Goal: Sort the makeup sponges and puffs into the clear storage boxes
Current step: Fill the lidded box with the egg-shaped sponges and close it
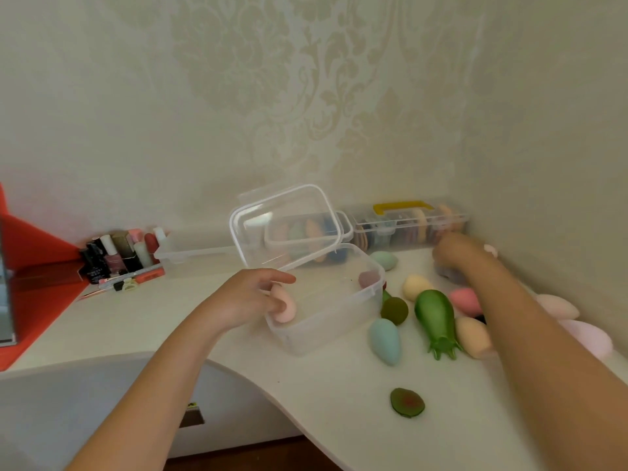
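1 pink sponge [284, 309] is being pinched by the left hand [248, 297] inside the open clear box [339, 331] while the blurred right hand [453, 251], grip undeterminable, is being held out over loose sponges [472, 336], which risk being swept off by its forearm.

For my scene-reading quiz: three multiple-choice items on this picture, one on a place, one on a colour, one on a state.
1. Where does the avocado-shaped puff lie? A on the floor; B on the table near its front edge; C on a chair.
2. What colour is the handle of the long clear box? A yellow; B red; C blue.
3. What does the left hand hold? A nothing; B a pink sponge; C a brush.
B, it rests on the tabletop; A, plainly yellow; B, fingers curl round it.
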Tool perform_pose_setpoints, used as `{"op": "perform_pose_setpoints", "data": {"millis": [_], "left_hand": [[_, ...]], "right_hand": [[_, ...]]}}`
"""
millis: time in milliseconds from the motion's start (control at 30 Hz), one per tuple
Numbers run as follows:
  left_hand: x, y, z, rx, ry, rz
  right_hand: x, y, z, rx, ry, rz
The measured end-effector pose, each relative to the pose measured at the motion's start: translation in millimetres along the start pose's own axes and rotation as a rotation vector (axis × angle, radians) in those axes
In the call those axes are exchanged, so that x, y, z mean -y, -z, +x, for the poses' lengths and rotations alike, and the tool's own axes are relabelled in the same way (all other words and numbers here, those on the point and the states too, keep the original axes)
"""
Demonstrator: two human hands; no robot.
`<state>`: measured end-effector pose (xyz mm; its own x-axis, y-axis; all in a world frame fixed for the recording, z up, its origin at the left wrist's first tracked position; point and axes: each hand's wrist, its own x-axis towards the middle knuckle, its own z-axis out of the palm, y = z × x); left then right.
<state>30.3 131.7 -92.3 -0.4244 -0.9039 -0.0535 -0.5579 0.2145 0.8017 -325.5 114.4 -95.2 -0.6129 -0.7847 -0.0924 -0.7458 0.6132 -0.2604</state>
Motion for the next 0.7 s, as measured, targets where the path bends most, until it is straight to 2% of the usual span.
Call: {"op": "perform_pose_setpoints", "data": {"millis": [100,233,367,433,500,600,700], "left_hand": [[-10,-1,7,0.021,0.067,0.260],[-12,-5,10,-0.088,0.098,0.376],[-14,-8,8,-0.143,0.146,0.371],[-17,-12,6,-0.166,0.161,0.405],[-21,-15,6,-0.181,0.162,0.425],[-24,-16,3,-0.200,0.162,0.451],[-27,-15,1,-0.192,0.156,0.522]], "right_hand": [[1,-6,-2,0.005,0.001,-0.057],[5,6,-14,-0.121,-0.017,0.083],[19,40,-34,-0.238,0.284,0.401],[34,57,-60,-0.203,0.443,0.609],[53,67,-88,-0.164,0.596,0.710],[76,62,-119,-0.025,0.768,0.698],[91,44,-137,0.204,0.839,0.544]]}}
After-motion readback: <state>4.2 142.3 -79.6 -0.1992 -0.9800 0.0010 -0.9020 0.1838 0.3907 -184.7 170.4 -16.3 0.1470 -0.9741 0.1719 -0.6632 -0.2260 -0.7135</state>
